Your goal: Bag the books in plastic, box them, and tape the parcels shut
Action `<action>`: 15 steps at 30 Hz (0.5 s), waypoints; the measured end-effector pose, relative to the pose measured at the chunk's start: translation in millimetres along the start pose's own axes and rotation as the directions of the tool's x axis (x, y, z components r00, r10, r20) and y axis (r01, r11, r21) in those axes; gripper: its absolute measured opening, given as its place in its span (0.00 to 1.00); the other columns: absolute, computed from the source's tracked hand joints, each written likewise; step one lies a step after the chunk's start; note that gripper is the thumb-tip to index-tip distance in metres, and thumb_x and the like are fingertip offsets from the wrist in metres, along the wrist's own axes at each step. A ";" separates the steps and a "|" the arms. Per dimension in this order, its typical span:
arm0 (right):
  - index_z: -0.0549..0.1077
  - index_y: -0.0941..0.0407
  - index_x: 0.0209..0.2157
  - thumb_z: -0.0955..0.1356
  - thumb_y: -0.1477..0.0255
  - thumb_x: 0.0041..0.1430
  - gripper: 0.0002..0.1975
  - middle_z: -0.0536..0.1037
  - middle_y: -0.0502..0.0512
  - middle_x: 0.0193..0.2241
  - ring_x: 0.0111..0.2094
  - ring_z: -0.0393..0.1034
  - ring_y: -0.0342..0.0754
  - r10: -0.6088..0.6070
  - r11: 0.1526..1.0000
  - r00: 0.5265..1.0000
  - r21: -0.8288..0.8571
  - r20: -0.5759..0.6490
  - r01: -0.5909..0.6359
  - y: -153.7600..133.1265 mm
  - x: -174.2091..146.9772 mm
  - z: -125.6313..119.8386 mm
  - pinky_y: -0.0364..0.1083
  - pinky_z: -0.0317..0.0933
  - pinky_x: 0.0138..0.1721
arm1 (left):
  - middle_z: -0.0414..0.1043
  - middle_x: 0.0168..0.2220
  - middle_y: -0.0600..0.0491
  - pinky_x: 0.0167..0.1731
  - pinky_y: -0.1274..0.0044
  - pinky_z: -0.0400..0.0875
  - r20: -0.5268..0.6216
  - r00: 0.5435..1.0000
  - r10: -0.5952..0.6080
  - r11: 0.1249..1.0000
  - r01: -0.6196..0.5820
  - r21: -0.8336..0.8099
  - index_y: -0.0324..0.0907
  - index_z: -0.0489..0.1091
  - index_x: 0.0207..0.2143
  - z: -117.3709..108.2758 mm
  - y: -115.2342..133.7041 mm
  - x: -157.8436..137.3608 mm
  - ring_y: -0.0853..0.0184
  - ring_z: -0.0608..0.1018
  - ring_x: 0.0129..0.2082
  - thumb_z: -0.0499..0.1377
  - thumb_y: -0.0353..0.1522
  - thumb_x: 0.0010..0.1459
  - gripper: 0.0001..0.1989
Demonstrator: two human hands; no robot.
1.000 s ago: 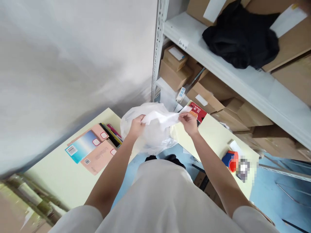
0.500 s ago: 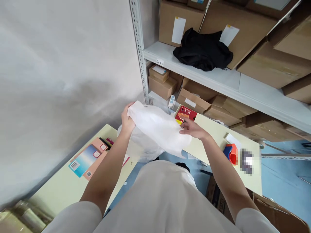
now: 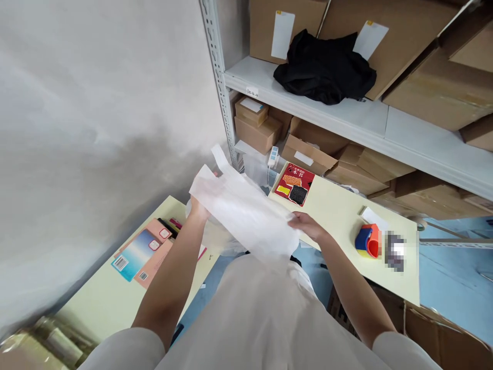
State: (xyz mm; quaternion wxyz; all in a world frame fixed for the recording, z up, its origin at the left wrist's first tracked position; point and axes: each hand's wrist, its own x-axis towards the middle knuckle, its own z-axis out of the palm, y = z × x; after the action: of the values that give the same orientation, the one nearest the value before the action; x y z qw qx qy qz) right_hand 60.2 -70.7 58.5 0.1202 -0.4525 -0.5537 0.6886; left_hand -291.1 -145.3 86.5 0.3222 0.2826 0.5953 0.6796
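A thin white plastic bag [image 3: 246, 210] is stretched between my two hands in front of my body, with strap-like handle ends at its upper left. My left hand [image 3: 201, 206] grips the handle end; the bag covers most of its fingers. At the bag's right edge, my right hand [image 3: 308, 225] is closed, pinching the plastic between thumb and fingers. Just beyond the right hand, a red book [image 3: 296, 184] with yellow and black patches lies on the right table.
Peach and blue notebooks [image 3: 144, 252] lie on the left table [image 3: 100, 303]. A red and blue holder [image 3: 367, 240] stands on the right table [image 3: 339, 216]. Behind is a metal shelf [image 3: 308, 97] with cardboard boxes [image 3: 260, 133] and a black cloth [image 3: 325, 67].
My right hand has come down from over the red book and closed on the bag's edge. The bag is pulled flatter, and a handle strip now sticks up at its upper left.
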 end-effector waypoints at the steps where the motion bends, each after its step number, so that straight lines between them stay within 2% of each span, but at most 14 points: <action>1: 0.73 0.58 0.34 0.76 0.59 0.39 0.22 0.77 0.50 0.26 0.26 0.70 0.44 -0.022 1.000 0.994 0.014 -0.108 0.024 3.0 -6.0 -13.8 0.43 0.64 0.29 | 0.77 0.44 0.50 0.45 0.67 0.73 0.017 0.998 -0.055 0.996 0.057 -0.070 0.46 0.69 0.50 3.1 -3.3 -0.6 0.61 0.79 0.44 0.56 0.42 0.58 0.19; 3: 0.73 0.58 0.34 0.76 0.58 0.37 0.24 0.75 0.48 0.23 0.23 0.67 0.43 -0.058 0.998 0.941 -0.012 -0.333 0.057 10.6 -19.7 -41.2 0.43 0.61 0.26 | 0.76 0.45 0.51 0.48 0.64 0.72 0.140 0.965 -0.222 0.951 0.246 -0.186 0.47 0.68 0.51 11.2 -9.7 -2.1 0.61 0.78 0.46 0.60 0.37 0.52 0.21; 4: 0.73 0.58 0.35 0.76 0.58 0.37 0.25 0.75 0.48 0.22 0.22 0.66 0.42 -0.082 0.996 0.901 -0.057 -0.426 0.064 15.1 -27.2 -54.5 0.43 0.61 0.26 | 0.76 0.45 0.51 0.50 0.62 0.70 0.239 0.921 -0.308 0.909 0.358 -0.212 0.48 0.68 0.50 16.2 -12.5 -2.8 0.61 0.78 0.46 0.61 0.34 0.50 0.23; 6: 0.75 0.58 0.37 0.75 0.59 0.39 0.24 0.76 0.49 0.23 0.23 0.65 0.42 -0.143 0.980 0.832 -0.196 -0.536 0.042 24.5 -42.7 -79.9 0.43 0.61 0.27 | 0.76 0.44 0.51 0.51 0.59 0.68 0.450 0.782 -0.431 0.798 0.563 -0.214 0.47 0.69 0.48 28.8 -17.5 -4.1 0.59 0.76 0.49 0.62 0.33 0.48 0.22; 7: 0.76 0.58 0.37 0.75 0.61 0.40 0.22 0.77 0.49 0.24 0.23 0.65 0.42 -0.170 0.962 0.814 -0.272 -0.555 0.015 29.1 -50.4 -91.9 0.44 0.61 0.28 | 0.75 0.45 0.49 0.51 0.57 0.67 0.535 0.706 -0.464 0.734 0.645 -0.214 0.46 0.69 0.47 36.8 -19.9 -4.8 0.57 0.75 0.50 0.61 0.36 0.48 0.21; 9: 0.77 0.57 0.39 0.73 0.64 0.44 0.18 0.79 0.50 0.26 0.24 0.67 0.43 -0.199 0.912 0.814 -0.406 -0.546 -0.050 37.9 -64.5 -114.6 0.44 0.63 0.30 | 0.73 0.49 0.44 0.50 0.54 0.67 0.638 0.579 -0.508 0.622 0.759 -0.192 0.44 0.69 0.48 57.1 -25.7 -7.2 0.51 0.72 0.54 0.59 0.47 0.50 0.25; 11: 0.78 0.55 0.40 0.71 0.68 0.48 0.15 0.80 0.51 0.28 0.25 0.70 0.45 -0.228 0.844 0.825 -0.528 -0.516 -0.098 46.5 -75.8 -135.2 0.45 0.64 0.32 | 0.71 0.52 0.40 0.47 0.53 0.68 0.655 0.486 -0.578 0.561 0.820 -0.114 0.43 0.69 0.48 83.3 -33.4 -10.8 0.47 0.71 0.55 0.55 0.57 0.49 0.34; 12: 0.78 0.55 0.41 0.71 0.70 0.49 0.14 0.81 0.52 0.30 0.28 0.72 0.47 -0.256 0.801 0.829 -0.589 -0.498 -0.106 51.0 -80.2 -144.6 0.46 0.65 0.34 | 0.71 0.51 0.40 0.45 0.54 0.68 0.627 0.469 -0.622 0.552 0.831 -0.074 0.43 0.69 0.46 98.4 -38.1 -12.8 0.46 0.71 0.54 0.54 0.60 0.47 0.36; 13: 0.79 0.54 0.41 0.70 0.72 0.50 0.14 0.81 0.53 0.33 0.31 0.74 0.48 -0.293 0.756 0.829 -0.647 -0.476 -0.105 55.7 -83.8 -153.4 0.47 0.66 0.37 | 0.72 0.49 0.40 0.44 0.54 0.69 0.581 0.474 -0.662 0.554 0.831 -0.047 0.43 0.69 0.44 114.6 -43.3 -14.9 0.47 0.72 0.53 0.54 0.62 0.46 0.37; 15: 0.79 0.53 0.41 0.68 0.74 0.52 0.13 0.81 0.55 0.38 0.38 0.75 0.52 -0.364 0.661 0.832 -0.746 -0.418 -0.085 65.8 -88.4 -169.0 0.49 0.66 0.41 | 0.74 0.46 0.43 0.42 0.58 0.72 0.453 0.527 -0.719 0.586 0.810 -0.012 0.44 0.70 0.41 148.9 -55.1 -19.0 0.51 0.75 0.49 0.57 0.61 0.44 0.34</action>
State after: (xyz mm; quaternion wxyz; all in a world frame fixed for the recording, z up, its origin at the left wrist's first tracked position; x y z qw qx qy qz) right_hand 259.7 -42.7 48.4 0.1309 -0.5882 -0.7616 0.2386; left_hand -159.1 -62.0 51.5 0.7324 0.0855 0.4992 0.4551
